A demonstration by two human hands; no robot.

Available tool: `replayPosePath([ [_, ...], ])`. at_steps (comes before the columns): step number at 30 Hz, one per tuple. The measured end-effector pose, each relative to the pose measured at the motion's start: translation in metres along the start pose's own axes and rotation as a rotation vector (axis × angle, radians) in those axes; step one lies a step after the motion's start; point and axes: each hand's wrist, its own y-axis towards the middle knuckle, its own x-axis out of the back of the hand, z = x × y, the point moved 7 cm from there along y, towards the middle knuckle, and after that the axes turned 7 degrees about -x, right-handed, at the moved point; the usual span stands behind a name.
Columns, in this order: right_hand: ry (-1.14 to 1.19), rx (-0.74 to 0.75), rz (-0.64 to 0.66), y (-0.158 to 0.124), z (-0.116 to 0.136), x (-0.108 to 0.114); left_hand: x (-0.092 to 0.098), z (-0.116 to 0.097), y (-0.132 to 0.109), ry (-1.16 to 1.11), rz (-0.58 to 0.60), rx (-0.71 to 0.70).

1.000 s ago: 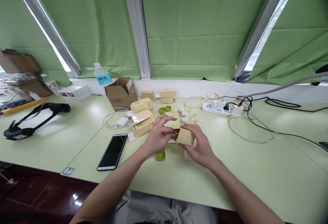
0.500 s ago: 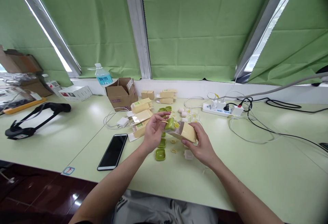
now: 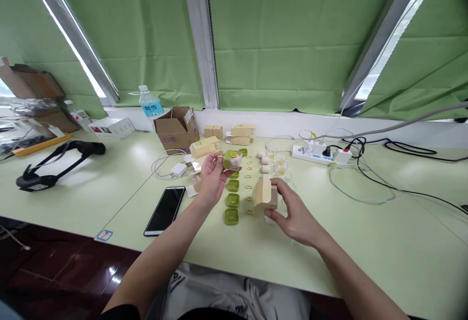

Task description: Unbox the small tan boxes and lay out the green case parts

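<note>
My left hand (image 3: 215,176) is closed on a small green case with a clear part and a yellow spot (image 3: 231,160), raised above the table. In my right hand (image 3: 292,212) is a small cream cardboard box (image 3: 266,194), tilted, with its flap standing open. Below and between the hands runs a column of square green trays (image 3: 231,216). Beside it lies a column of small yellow loops (image 3: 248,186). Farther right are pale pink rounded pieces (image 3: 265,169) and clear covers with yellow spots (image 3: 281,163), partly hidden by my right hand and the box.
Left of the trays lie a phone (image 3: 164,211), a white charger (image 3: 178,170) and opened cream boxes (image 3: 203,147). Behind stand a brown carton (image 3: 175,132) and a water bottle (image 3: 149,104). A power strip (image 3: 314,154) with cables is at right; a black headset frame (image 3: 54,166) lies left.
The green case has come out of the cream box. My left hand has carried it left and up, while my right hand has turned the box and lowered it slightly.
</note>
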Motion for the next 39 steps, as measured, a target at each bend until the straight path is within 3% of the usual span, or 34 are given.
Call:
replayPosePath([
  [5,-0.092,-0.021,-0.056,0.000,0.005,-0.005,-0.004,0.011,-0.005,-0.004,0.037,0.117],
  [10,-0.015,-0.102,-0.118,0.008,-0.004,0.004,-0.010,0.018,-0.010,-0.033,0.107,0.286],
  [15,0.120,-0.142,-0.330,0.014,-0.019,0.033,-0.024,0.013,-0.024,0.165,0.356,0.348],
  [21,0.263,-0.181,-0.464,0.018,-0.033,0.047,-0.041,0.000,-0.075,0.698,0.702,0.131],
  [25,0.434,-0.178,-0.400,0.024,-0.042,0.038,-0.045,0.009,-0.114,0.968,0.888,0.049],
  [29,0.651,-0.215,-0.285,0.029,-0.046,0.025,-0.048,0.019,-0.136,1.081,0.974,-0.012],
  [35,1.029,-0.286,-0.093,0.038,-0.042,0.006,-0.051,0.021,-0.145,1.159,1.025,-0.044],
  [39,1.104,-0.273,-0.008,0.047,-0.036,0.004,-0.055,0.009,-0.138,1.170,1.019,-0.112],
])
